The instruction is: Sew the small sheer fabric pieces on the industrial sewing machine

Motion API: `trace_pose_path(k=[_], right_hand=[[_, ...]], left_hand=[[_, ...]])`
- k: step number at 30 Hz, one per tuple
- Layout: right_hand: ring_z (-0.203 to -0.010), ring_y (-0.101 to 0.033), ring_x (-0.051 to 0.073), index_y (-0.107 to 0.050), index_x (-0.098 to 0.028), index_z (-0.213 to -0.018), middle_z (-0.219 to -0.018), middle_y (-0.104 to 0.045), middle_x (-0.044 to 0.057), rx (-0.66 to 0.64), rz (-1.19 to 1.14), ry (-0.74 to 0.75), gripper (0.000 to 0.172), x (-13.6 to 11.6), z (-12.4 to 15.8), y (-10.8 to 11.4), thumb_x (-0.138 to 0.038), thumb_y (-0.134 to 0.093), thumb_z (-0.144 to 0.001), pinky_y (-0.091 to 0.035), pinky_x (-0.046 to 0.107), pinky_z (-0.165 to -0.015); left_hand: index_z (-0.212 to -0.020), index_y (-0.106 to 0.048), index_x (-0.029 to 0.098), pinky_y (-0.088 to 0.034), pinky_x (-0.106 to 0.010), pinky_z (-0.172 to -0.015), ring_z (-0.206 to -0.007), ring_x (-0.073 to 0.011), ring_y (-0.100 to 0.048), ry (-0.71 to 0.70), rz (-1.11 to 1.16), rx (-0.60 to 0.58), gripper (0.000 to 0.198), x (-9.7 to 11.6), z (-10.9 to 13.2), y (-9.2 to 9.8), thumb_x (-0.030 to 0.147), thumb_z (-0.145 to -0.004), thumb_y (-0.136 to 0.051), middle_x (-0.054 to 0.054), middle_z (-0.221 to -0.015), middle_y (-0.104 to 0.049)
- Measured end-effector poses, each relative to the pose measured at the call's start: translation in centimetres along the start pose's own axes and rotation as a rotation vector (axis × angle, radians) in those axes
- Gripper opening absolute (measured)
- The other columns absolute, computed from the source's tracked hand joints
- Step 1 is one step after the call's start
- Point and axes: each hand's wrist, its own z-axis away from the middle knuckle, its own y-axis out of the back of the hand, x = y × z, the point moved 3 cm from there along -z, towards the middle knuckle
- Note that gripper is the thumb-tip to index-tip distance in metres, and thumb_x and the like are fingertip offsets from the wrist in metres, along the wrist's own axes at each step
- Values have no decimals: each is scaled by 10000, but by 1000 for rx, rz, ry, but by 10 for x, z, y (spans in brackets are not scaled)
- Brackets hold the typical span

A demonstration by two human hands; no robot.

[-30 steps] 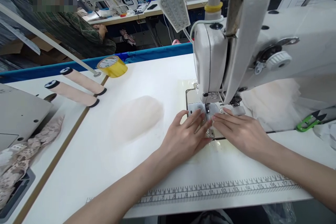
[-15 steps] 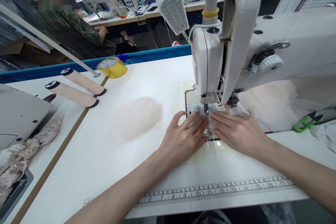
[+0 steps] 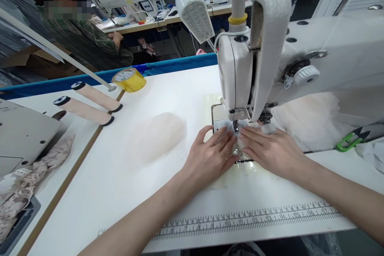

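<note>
Both hands lie at the needle area of a white sewing machine (image 3: 235, 72). My left hand (image 3: 207, 156) rests left of the presser foot (image 3: 235, 126), fingers stretched out and pressing down. From the other side, my right hand (image 3: 271, 150) lies flat, its fingertips close to the foot. A small, thin, see-through piece of cloth (image 3: 223, 125) seems to be beneath the fingertips; its edges are hard to make out. Left of my hands, a pale sheer fabric piece (image 3: 163, 136) is spread on the white table (image 3: 126, 192).
Pale tulle (image 3: 309, 120) is heaped behind my right hand, with green thread snips (image 3: 349, 141) beside it. Two thread cones (image 3: 96, 97) and a yellow tape roll (image 3: 132, 81) sit at the left. A printed ruler (image 3: 240, 221) runs along the front edge. A person (image 3: 90, 40) sits beyond.
The camera view has shifted slightly. Both hands keep nearly the same place by the presser foot, and the fabric pieces show no clear movement.
</note>
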Motion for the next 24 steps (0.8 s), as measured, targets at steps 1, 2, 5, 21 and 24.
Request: trace_pose_path(k=[1, 2, 5, 21, 24], right_hand=[[-869, -688, 181, -675, -93, -1101, -1023, -720, 107, -1, 2, -2, 289, 0, 0, 0, -243, -488, -940, -466, 357, -965], [-873, -688, 182, -674, -96, -1104, -1026, -719, 108, -2, 2, -6, 290, 0, 0, -1, -245, -488, -940, -469, 357, -959], [-874, -687, 186, -669, -106, -1119, -1046, -713, 108, -12, 4, -13, 293, 1, 0, -2, -248, -485, -941, -480, 365, -939], [-849, -686, 193, -640, -95, -1164, -1048, -712, 113, -51, 34, -24, 315, 3, -1, -4, -249, -478, -943, -475, 380, -933], [-870, -674, 192, -640, -103, -1160, -1060, -711, 99, -39, 33, -21, 322, 5, -3, -2, -267, -458, -951, -450, 391, -966]], left_hand=[[-1138, -637, 164, -351, -412, -995, -1162, -215, -571, 2, 2, -1, 303, 0, 0, 0, 348, -940, -499, -60, -1122, -695], [-1138, -637, 166, -350, -411, -995, -1160, -213, -572, 4, 4, -3, 304, -1, -1, -1, 350, -940, -498, -60, -1124, -694], [-1137, -634, 163, -344, -411, -995, -1158, -211, -571, 10, 7, -10, 310, -2, -1, -2, 357, -945, -487, -61, -1126, -693], [-1152, -623, 163, -336, -419, -1003, -1145, -211, -570, 26, 14, -39, 337, -6, -3, -5, 377, -958, -451, -81, -1155, -677], [-1156, -620, 154, -338, -416, -997, -1143, -212, -569, 24, -4, -22, 341, -5, -1, -5, 380, -952, -466, -79, -1155, -678]])
